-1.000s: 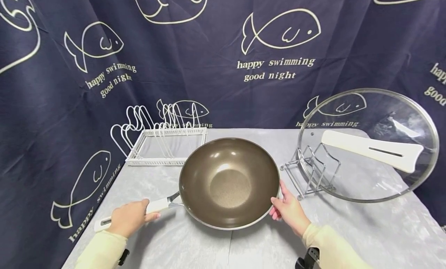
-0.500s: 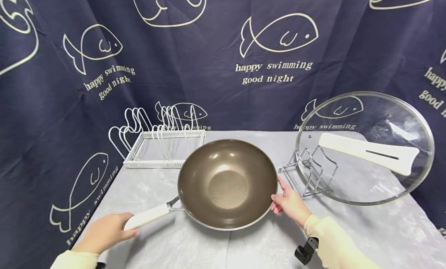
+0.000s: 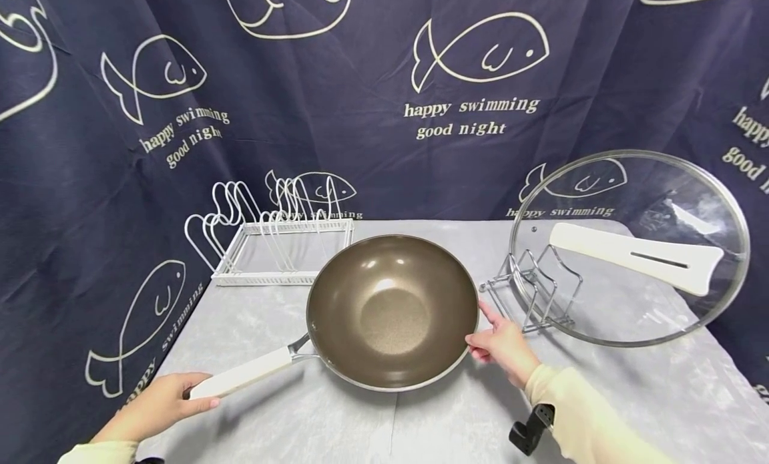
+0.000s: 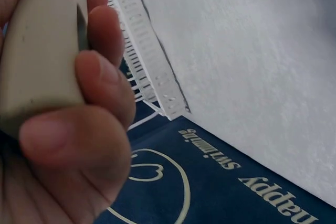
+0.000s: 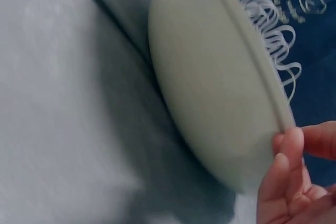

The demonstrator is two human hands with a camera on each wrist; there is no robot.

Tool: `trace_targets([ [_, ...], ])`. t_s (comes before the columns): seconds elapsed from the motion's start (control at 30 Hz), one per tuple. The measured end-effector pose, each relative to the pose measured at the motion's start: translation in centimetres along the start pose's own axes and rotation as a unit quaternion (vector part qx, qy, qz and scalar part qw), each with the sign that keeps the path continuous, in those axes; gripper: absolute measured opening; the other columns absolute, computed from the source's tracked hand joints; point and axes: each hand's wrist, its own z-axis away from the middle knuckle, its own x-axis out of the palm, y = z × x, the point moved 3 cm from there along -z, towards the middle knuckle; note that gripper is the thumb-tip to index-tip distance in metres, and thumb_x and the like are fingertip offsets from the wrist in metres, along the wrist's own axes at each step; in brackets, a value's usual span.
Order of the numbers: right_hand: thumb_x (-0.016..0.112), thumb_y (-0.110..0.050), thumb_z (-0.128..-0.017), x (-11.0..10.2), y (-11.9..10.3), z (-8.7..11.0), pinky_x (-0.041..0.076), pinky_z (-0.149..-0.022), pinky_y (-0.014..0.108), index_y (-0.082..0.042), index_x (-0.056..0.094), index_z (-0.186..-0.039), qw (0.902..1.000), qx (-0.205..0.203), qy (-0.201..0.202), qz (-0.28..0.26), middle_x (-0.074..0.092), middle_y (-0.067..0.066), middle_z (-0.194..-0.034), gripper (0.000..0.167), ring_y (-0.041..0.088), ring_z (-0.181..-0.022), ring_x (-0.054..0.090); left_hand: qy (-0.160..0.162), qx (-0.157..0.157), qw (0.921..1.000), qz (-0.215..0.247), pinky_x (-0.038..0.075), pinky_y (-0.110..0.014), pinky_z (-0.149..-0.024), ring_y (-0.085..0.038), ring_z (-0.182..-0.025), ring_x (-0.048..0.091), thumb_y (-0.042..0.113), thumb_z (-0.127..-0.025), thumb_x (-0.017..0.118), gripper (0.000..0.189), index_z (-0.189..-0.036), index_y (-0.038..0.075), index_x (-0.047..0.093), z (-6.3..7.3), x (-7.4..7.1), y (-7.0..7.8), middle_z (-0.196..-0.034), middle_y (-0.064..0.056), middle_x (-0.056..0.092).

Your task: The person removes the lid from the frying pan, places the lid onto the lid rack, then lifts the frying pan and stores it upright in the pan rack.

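A dark brown wok with a cream outside sits on the grey-covered table. Its white handle points toward the near left. My left hand grips the far end of that handle; in the left wrist view its fingers curl round the cream handle. My right hand rests against the wok's right rim with fairly straight fingers touching just under the edge.
A glass lid with a white handle stands tilted in a metal rack at the right. A white wire rack stands behind the wok on the left. Dark fish-print curtains surround the table.
My left hand has slid back along the handle from near the wok to the handle's end. The right hand has stayed at the rim, and the wok has hardly moved.
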Motion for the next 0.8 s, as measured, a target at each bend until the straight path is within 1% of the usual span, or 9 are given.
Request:
trace_targets([
  [0.17, 0.059, 0.009, -0.082, 1.2, 0.3, 0.9, 0.049, -0.048, 0.022, -0.007, -0.013, -0.151, 0.9996, 0.016, -0.021, -0.013, 0.062, 0.003, -0.062, 0.101, 0.006, -0.048, 0.055, -0.003, 0.008, 0.9999, 0.009, 0.028, -0.017, -0.047, 0.007, -0.056, 0.031, 0.019, -0.078, 0.075, 0.016, -0.089, 0.010, 0.068, -0.1, -0.1, 0.4, -0.062, 0.024, 0.034],
  [0.27, 0.059, 0.009, -0.081, 1.4, 0.3, 0.9, 0.048, -0.048, 0.020, -0.009, -0.019, -0.149, 0.9994, 0.019, -0.025, -0.018, 0.062, 0.002, -0.061, 0.105, 0.005, -0.047, 0.055, -0.009, 0.007, 0.9999, 0.009, 0.028, -0.017, -0.046, 0.007, -0.055, 0.031, 0.019, -0.078, 0.075, 0.016, -0.088, 0.010, 0.068, -0.6, -0.2, 0.6, -0.061, 0.024, 0.035],
  [0.33, 0.058, 0.010, -0.081, 1.3, 0.3, 0.7, 0.048, -0.048, 0.020, -0.010, -0.019, -0.149, 0.9993, 0.020, -0.023, -0.022, 0.062, 0.002, -0.061, 0.105, 0.005, -0.046, 0.055, -0.026, 0.003, 0.9995, 0.017, 0.029, -0.018, -0.046, 0.007, -0.054, 0.032, 0.019, -0.079, 0.074, 0.016, -0.089, 0.008, 0.068, -1.0, -0.3, 0.8, -0.062, 0.023, 0.037],
  [0.37, 0.058, 0.010, -0.081, 1.2, 0.3, 0.6, 0.048, -0.047, 0.020, -0.009, -0.019, -0.149, 0.9993, 0.019, -0.024, -0.020, 0.062, 0.002, -0.061, 0.104, 0.005, -0.046, 0.055, -0.039, -0.002, 0.9988, 0.027, 0.030, -0.018, -0.045, 0.006, -0.053, 0.032, 0.018, -0.079, 0.074, 0.017, -0.090, 0.007, 0.068, -1.2, -0.4, 0.9, -0.061, 0.022, 0.038],
  [0.4, 0.057, 0.010, -0.081, 1.0, 0.3, 0.4, 0.048, -0.047, 0.019, -0.010, -0.019, -0.149, 0.9993, 0.020, -0.025, -0.020, 0.062, 0.003, -0.061, 0.104, 0.005, -0.046, 0.054, -0.056, -0.014, 0.9975, 0.042, 0.032, -0.018, -0.043, 0.006, -0.050, 0.033, 0.019, -0.080, 0.073, 0.019, -0.091, 0.005, 0.067, -1.4, -0.4, 0.9, -0.060, 0.021, 0.039],
  [0.47, 0.057, 0.010, -0.081, 0.7, 0.2, 0.2, 0.048, -0.047, 0.019, -0.010, -0.019, -0.149, 0.9993, 0.021, -0.025, -0.018, 0.062, 0.003, -0.061, 0.104, 0.005, -0.046, 0.055, -0.099, -0.039, 0.9912, 0.080, 0.034, -0.018, -0.038, 0.005, -0.045, 0.034, 0.020, -0.082, 0.072, 0.022, -0.094, 0.002, 0.066, -1.8, -0.6, 1.1, -0.059, 0.017, 0.043],
  [0.5, 0.057, 0.010, -0.081, 0.6, 0.1, 0.1, 0.048, -0.047, 0.019, -0.010, -0.019, -0.149, 0.9993, 0.022, -0.026, -0.018, 0.062, 0.003, -0.061, 0.104, 0.005, -0.046, 0.055, -0.121, -0.054, 0.9863, 0.098, 0.035, -0.019, -0.035, 0.004, -0.043, 0.035, 0.020, -0.083, 0.071, 0.023, -0.096, 0.002, 0.065, -2.1, -0.7, 1.2, -0.059, 0.015, 0.045],
  [0.6, 0.057, 0.010, -0.082, 0.2, 0.0, -0.2, 0.048, -0.046, 0.020, -0.009, -0.020, -0.149, 0.9991, 0.026, -0.032, -0.013, 0.063, 0.004, -0.061, 0.104, 0.005, -0.046, 0.055, -0.165, -0.085, 0.9736, 0.133, 0.036, -0.022, -0.029, -0.001, -0.038, 0.039, 0.022, -0.084, 0.071, 0.025, -0.098, 0.001, 0.064, -2.7, -1.0, 1.4, -0.059, 0.009, 0.047],
  [0.8, 0.055, 0.010, -0.083, -0.6, -0.6, -0.9, 0.048, -0.045, 0.020, -0.008, -0.021, -0.148, 0.9984, 0.035, -0.046, -0.001, 0.061, 0.004, -0.058, 0.102, 0.006, -0.045, 0.056, -0.199, -0.106, 0.9617, 0.155, 0.037, -0.021, -0.031, -0.008, -0.046, 0.047, 0.024, -0.084, 0.071, 0.024, -0.095, 0.004, 0.065, -3.7, -1.1, 2.0, -0.063, 0.001, 0.052],
])
